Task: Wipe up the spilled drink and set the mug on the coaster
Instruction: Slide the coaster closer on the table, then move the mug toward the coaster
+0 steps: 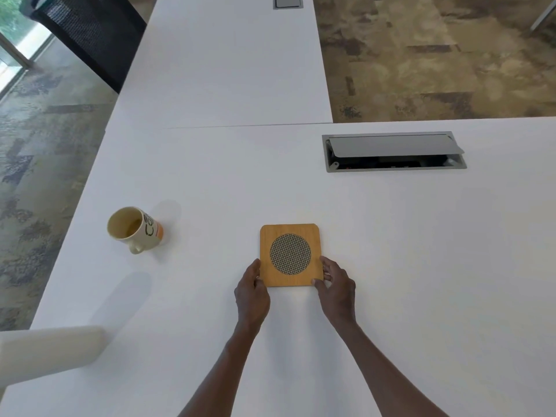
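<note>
A square wooden coaster point(290, 236) with a round woven mesh centre lies flat on the white table point(391, 266). My left hand point(252, 291) grips its near left corner and my right hand point(335, 285) grips its near right corner. A cream mug point(134, 228) with black lettering and an orange band stands to the left near the table's left edge, handle toward me, with a little yellowish drink inside. I can see no spilled liquid on the table.
A white roll, perhaps paper towels point(51, 353), lies at the near left. An open cable box point(394, 152) is set into the table at the far right. A black mesh chair point(87, 34) stands beyond the left edge.
</note>
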The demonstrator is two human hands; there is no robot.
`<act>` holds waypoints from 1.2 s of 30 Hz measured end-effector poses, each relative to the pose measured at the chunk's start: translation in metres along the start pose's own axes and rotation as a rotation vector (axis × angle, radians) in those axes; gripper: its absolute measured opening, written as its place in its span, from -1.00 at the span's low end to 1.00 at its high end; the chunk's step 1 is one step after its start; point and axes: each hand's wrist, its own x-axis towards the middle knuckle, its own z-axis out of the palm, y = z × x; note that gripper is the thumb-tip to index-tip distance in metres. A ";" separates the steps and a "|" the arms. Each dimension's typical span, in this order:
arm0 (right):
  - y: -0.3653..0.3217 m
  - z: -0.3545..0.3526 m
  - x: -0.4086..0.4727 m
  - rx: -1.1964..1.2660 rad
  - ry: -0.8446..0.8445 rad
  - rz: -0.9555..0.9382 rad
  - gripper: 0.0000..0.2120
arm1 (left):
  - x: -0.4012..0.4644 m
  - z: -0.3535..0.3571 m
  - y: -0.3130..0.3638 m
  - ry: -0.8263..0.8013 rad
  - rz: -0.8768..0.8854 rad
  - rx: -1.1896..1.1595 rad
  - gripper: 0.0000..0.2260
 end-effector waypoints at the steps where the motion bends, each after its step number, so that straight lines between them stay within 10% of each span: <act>1: 0.001 0.000 0.000 -0.007 -0.004 -0.002 -0.46 | 0.000 0.000 -0.001 0.001 0.001 0.002 -0.53; 28: -0.014 -0.007 0.005 -0.096 -0.064 0.001 -0.54 | 0.002 -0.019 0.000 -0.248 0.212 0.465 -0.51; 36: -0.052 -0.004 0.014 -0.131 0.015 -0.071 -0.62 | 0.018 -0.091 0.012 0.257 0.041 0.072 -0.74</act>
